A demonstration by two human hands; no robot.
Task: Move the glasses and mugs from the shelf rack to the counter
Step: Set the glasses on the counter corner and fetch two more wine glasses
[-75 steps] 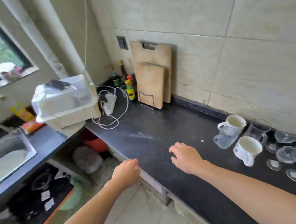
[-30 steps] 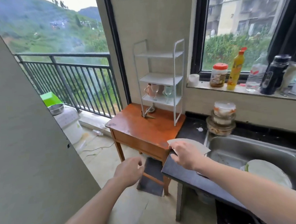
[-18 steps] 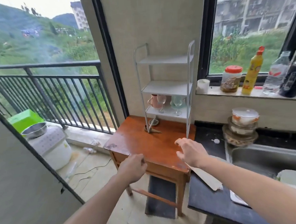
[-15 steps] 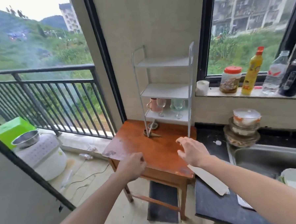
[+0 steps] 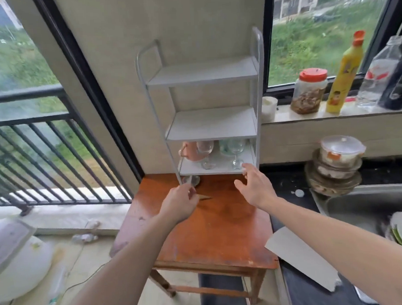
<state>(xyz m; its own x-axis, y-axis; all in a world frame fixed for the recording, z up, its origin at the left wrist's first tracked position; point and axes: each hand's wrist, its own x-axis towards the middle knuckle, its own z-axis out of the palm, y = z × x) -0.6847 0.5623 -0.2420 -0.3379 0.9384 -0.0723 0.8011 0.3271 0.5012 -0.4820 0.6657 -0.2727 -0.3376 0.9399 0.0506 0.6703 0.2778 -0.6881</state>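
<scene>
Bottom shelf of the rack point(image 5: 208, 126), centre frame: pink mug point(image 5: 190, 151) at the left, handle pointing left; a stemmed glass point(image 5: 206, 154) just right of it, touching or nearly so; another stemmed glass point(image 5: 236, 153) further right; something clear and greenish behind that one, too blurred to name. Upper two shelves look bare.

Handling guess:
- Stemmed glasses: light, thin-walled, fragile, smooth and slippery. Top-heavy on a narrow foot, so they tip easily. Take the bowl from the side or pinch the stem just under it. Low headroom under the middle shelf, so slide out forward, don't lift.
- Mug: heavier, rigid, sturdier. Hook the handle, or wrap the body. It sits tight against the left glass, so pulling the mug first could knock that glass over.

Hands:
- Right hand point(image 5: 255, 186): open, fingers spread, empty, at the front right edge of the bottom shelf, just short of the right glass's foot. Not touching it as far as I can tell.
- Left hand point(image 5: 179, 206): loosely curled, low centre frame over the table point(image 5: 211, 233), by the rack's front left leg. A small glass thing sits on the table just beyond its fingers; can't tell if the fingers pinch anything.

Around: black counter point(image 5: 303, 294) and sink point(image 5: 361, 204) lower right, jars and bottles on the sill upper right.
</scene>
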